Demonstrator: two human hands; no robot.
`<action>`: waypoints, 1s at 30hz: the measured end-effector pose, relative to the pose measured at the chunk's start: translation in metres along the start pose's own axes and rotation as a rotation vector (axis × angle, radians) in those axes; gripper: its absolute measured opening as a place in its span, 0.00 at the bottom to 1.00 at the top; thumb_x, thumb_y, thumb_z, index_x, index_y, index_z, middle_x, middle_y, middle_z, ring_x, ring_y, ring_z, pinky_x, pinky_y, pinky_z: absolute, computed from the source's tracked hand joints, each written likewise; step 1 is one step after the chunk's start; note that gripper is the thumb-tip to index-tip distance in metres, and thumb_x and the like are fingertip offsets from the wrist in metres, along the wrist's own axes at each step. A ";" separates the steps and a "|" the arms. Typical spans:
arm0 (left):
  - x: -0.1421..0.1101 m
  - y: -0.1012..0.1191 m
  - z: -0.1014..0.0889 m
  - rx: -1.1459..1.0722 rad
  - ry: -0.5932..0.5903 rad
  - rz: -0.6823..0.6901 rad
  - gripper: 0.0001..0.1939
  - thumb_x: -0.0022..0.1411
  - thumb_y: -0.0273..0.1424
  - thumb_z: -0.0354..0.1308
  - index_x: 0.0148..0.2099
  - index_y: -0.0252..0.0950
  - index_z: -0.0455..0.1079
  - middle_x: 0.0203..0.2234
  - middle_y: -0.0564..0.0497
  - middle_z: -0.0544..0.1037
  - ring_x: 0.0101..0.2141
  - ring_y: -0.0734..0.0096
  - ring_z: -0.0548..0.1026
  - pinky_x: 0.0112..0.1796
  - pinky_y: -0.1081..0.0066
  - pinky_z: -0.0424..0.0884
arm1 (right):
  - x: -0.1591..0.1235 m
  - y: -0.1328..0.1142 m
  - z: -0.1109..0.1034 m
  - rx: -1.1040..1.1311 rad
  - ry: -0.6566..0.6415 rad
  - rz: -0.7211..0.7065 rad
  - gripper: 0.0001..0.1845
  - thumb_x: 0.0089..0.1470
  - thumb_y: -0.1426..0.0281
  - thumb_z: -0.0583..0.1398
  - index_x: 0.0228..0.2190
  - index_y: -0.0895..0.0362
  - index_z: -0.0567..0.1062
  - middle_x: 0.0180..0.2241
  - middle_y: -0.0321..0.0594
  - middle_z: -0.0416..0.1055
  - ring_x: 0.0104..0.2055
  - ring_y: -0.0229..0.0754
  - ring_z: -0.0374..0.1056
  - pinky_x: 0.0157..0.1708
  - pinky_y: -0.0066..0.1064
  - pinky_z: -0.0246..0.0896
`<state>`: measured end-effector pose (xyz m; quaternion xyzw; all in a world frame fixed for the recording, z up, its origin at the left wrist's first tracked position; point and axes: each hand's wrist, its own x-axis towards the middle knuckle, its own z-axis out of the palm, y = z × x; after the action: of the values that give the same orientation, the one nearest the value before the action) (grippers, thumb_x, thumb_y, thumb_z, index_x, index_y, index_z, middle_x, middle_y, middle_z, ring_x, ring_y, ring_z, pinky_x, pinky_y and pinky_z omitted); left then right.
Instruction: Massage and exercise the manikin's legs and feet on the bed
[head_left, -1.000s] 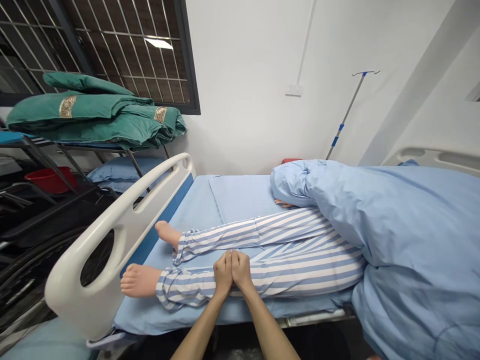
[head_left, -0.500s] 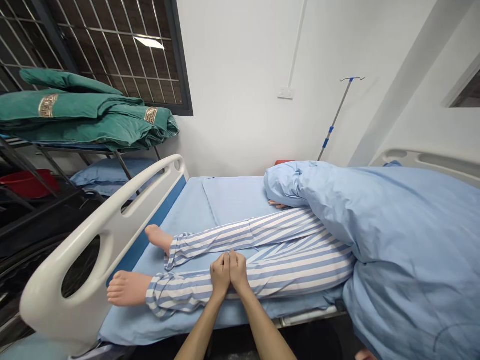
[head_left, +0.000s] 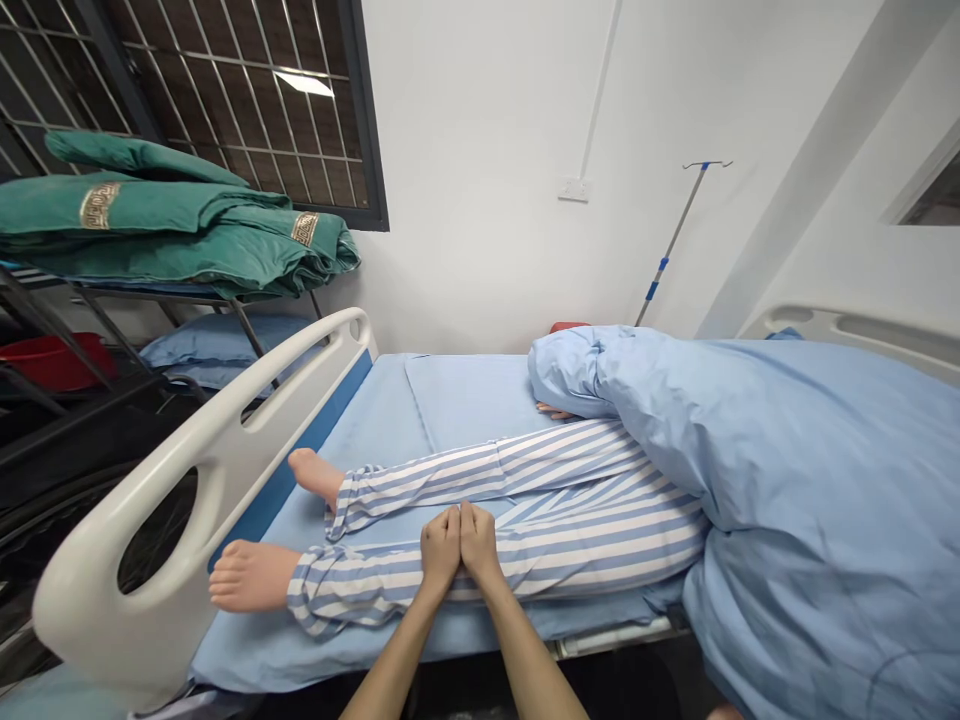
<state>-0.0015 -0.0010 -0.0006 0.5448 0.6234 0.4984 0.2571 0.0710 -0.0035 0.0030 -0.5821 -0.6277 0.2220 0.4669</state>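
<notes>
A figure in blue-and-white striped trousers (head_left: 525, 520) lies on a hospital bed (head_left: 390, 410), bare feet (head_left: 247, 575) toward the white footboard (head_left: 187, 480). A light blue quilt (head_left: 750, 440) is folded back over its upper body. My left hand (head_left: 441, 548) and my right hand (head_left: 478, 543) lie side by side, touching each other, fingers stretched flat on the nearer trouser leg at about the shin. Neither hand holds anything.
Folded green blankets (head_left: 172, 220) lie on a metal rack at the left, with a blue pillow (head_left: 217, 350) and a red basin (head_left: 52, 358) beneath. An IV pole (head_left: 675, 235) stands against the white wall. A second rail (head_left: 847, 325) shows at the far right.
My hands have stayed pressed flat on the striped leg. Only the view has shifted slightly, so the bed and footboard sit a bit further left.
</notes>
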 end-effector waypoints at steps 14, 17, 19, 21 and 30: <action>-0.012 0.002 0.013 -0.043 0.076 -0.032 0.25 0.60 0.49 0.44 0.19 0.39 0.62 0.14 0.50 0.69 0.20 0.70 0.66 0.26 0.70 0.59 | 0.006 0.003 -0.003 0.336 0.036 0.151 0.28 0.58 0.48 0.47 0.15 0.52 0.56 0.14 0.34 0.58 0.19 0.37 0.52 0.22 0.31 0.47; -0.012 0.001 0.013 -0.035 0.067 -0.011 0.26 0.61 0.50 0.42 0.19 0.40 0.63 0.15 0.49 0.71 0.20 0.69 0.67 0.26 0.70 0.60 | 0.009 0.001 -0.008 0.264 -0.016 0.146 0.28 0.58 0.49 0.47 0.14 0.51 0.57 0.15 0.36 0.60 0.20 0.38 0.53 0.22 0.32 0.46; -0.012 0.000 0.013 -0.047 0.073 0.016 0.27 0.61 0.51 0.42 0.20 0.40 0.64 0.16 0.48 0.73 0.20 0.68 0.68 0.26 0.69 0.61 | 0.010 0.001 -0.012 0.190 -0.041 0.113 0.27 0.59 0.52 0.48 0.14 0.52 0.59 0.15 0.36 0.61 0.20 0.38 0.54 0.22 0.32 0.45; -0.013 -0.001 0.013 -0.053 0.081 0.034 0.27 0.60 0.51 0.41 0.21 0.39 0.66 0.17 0.46 0.75 0.21 0.67 0.70 0.27 0.68 0.61 | 0.009 0.003 -0.013 0.158 -0.044 0.075 0.26 0.59 0.54 0.48 0.14 0.52 0.60 0.15 0.36 0.62 0.20 0.38 0.55 0.22 0.32 0.45; -0.010 0.013 0.011 -0.171 -0.023 -0.089 0.25 0.55 0.53 0.47 0.17 0.40 0.59 0.14 0.51 0.67 0.19 0.71 0.63 0.25 0.70 0.60 | 0.002 0.014 -0.010 0.266 0.053 0.083 0.29 0.62 0.51 0.47 0.15 0.53 0.59 0.14 0.33 0.59 0.19 0.36 0.54 0.22 0.31 0.43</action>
<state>0.0165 -0.0077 0.0044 0.4983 0.5991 0.5317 0.3318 0.0869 -0.0008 -0.0035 -0.5462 -0.5556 0.3068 0.5466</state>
